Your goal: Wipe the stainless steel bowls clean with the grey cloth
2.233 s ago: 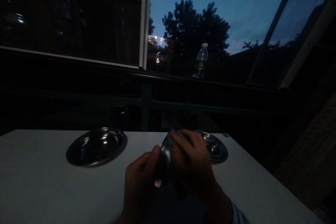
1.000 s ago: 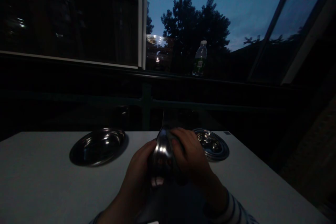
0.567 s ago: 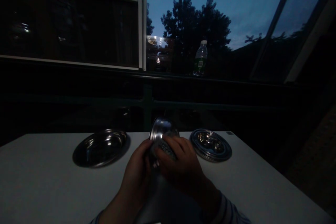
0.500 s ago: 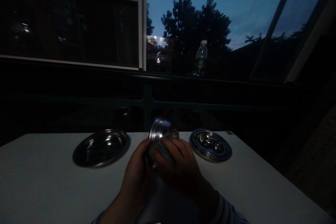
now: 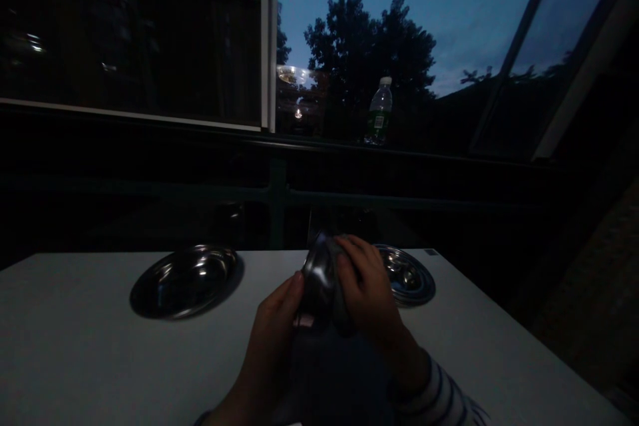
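Observation:
Both of my hands hold a small shiny steel bowl (image 5: 318, 279) tilted on its side above a white table (image 5: 90, 359). My left hand (image 5: 272, 339) grips the bowl's near rim from below, thumb up against the metal. My right hand (image 5: 367, 289) is curled over the bowl's far side, fingers pressing something greyish, perhaps a scrubber, against it; the dim light hides what it is. A striped sleeve covers my right wrist.
A wide steel plate (image 5: 186, 278) lies on the table to the left, and a smaller steel dish (image 5: 410, 279) to the right behind my right hand. A plastic water bottle (image 5: 378, 112) stands on the dark window ledge beyond. The table's right edge drops off.
The bowl has turned between my hands and shifted slightly right and down. My right hand has slid from the bowl's front up over its far side.

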`<state>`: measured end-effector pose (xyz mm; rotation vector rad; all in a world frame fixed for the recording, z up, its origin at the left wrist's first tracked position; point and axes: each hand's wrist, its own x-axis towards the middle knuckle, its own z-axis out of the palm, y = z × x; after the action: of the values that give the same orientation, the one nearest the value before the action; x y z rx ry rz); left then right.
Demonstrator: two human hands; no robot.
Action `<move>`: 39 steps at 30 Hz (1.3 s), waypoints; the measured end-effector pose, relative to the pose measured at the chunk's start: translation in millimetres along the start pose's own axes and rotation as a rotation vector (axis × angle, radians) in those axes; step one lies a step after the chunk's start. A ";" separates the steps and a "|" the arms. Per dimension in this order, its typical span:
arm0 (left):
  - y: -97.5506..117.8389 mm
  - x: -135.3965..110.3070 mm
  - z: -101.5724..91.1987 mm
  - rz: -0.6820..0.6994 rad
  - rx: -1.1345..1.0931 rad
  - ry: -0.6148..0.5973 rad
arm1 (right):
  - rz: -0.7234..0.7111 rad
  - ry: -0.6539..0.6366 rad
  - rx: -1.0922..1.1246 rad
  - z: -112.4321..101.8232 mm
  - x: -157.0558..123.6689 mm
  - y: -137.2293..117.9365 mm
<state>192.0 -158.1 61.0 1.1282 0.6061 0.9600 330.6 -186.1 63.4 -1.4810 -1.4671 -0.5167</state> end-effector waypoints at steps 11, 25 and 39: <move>12.6 2.0 -1.7 0.050 0.018 0.161 | -0.456 0.071 -0.167 17.2 -21.9 -25.0; 18.0 -6.0 2.6 0.057 0.084 0.216 | -0.349 -0.003 -0.171 8.8 -15.1 -26.5; 25.5 -9.4 3.9 0.127 0.255 0.349 | -0.439 0.052 -0.123 7.0 -16.7 -27.4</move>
<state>182.4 -165.1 85.7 1.2447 0.9698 1.2280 299.8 -193.8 55.3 -1.2245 -1.7516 -0.9162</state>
